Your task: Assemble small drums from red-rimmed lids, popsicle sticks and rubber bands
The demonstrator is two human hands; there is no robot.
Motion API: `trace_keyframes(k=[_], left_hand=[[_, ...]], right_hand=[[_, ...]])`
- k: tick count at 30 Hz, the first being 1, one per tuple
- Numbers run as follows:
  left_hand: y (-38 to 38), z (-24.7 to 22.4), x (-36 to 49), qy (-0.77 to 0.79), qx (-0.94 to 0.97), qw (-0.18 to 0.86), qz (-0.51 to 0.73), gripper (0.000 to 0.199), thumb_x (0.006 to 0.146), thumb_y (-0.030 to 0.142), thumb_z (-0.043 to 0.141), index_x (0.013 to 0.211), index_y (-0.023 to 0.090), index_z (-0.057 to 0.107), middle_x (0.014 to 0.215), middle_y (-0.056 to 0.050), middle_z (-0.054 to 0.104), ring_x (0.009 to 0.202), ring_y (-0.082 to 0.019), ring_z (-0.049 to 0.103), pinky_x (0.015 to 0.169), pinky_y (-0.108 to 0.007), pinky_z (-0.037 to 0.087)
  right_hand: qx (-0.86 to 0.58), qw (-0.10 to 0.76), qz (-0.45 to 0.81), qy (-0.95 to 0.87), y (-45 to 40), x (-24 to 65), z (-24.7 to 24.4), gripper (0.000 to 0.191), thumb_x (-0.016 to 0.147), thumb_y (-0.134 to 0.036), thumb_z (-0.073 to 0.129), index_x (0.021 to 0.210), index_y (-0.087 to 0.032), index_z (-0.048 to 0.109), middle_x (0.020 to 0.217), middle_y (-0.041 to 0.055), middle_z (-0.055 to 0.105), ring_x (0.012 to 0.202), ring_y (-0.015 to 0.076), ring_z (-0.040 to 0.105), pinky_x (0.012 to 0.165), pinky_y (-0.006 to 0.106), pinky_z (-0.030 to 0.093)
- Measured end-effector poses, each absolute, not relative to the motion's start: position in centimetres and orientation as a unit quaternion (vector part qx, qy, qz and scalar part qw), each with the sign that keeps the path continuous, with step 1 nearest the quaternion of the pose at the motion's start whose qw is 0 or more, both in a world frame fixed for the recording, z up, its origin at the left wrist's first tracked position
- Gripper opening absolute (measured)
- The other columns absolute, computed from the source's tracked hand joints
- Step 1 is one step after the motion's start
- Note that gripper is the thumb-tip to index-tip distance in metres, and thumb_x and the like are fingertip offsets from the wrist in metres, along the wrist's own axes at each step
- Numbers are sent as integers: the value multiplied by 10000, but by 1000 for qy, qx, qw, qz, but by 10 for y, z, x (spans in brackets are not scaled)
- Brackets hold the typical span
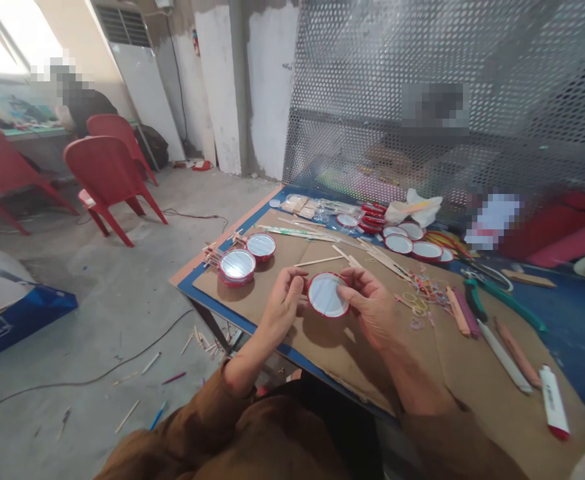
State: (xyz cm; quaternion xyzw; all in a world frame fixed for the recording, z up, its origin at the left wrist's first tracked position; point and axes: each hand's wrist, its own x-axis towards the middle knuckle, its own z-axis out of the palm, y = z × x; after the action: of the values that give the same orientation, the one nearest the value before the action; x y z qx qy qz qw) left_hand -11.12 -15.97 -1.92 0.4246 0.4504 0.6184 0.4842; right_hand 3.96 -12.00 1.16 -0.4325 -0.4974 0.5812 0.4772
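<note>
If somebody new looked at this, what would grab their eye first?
Probably the red-rimmed white disc gripped in the right hand, with the left hand at its other side. Two similar discs sit toward the table's left edge, and more are grouped near the perforated panel. Beyond, to the left, red chairs stand out on the grey floor.

Red chairs stand on grey floor near a bright window.
</note>
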Motion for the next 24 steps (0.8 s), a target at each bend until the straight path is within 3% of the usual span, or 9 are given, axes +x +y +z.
trace_keyframes(k=[6, 19, 24], left_hand=[[-162, -9, -109, 441, 422, 524, 594, 365, 737, 465, 650, 884, 175, 484, 727, 37, 517, 605, -71, 520, 516, -173, 471], [-162, -18, -106, 520, 467, 399, 594, 237, 766, 317, 635, 919, 153, 558, 725, 19, 578, 550, -64, 498, 494, -171, 404], [-163, -18, -105, 529, 463, 388, 596, 211, 776, 325, 613, 877, 147, 564, 697, 17, 574, 557, -75, 510, 513, -184, 420]], right_hand=[[-431, 506, 572, -481, -117, 41, 11, 418, 566, -309, 794, 908, -206, 576, 799, -15, 624, 706, 126, 578, 604, 228, 454], [-425, 473, 500, -587, -119, 41, 9, 322, 649, -349, 701, 914, -203, 592, 724, -9, 641, 633, 133, 582, 584, 243, 455], [-412, 448, 515, -604, -119, 42, 7, 336, 707, -331, 663, 1016, -201, 642, 824, 20, 698, 713, 149, 622, 644, 259, 476]])
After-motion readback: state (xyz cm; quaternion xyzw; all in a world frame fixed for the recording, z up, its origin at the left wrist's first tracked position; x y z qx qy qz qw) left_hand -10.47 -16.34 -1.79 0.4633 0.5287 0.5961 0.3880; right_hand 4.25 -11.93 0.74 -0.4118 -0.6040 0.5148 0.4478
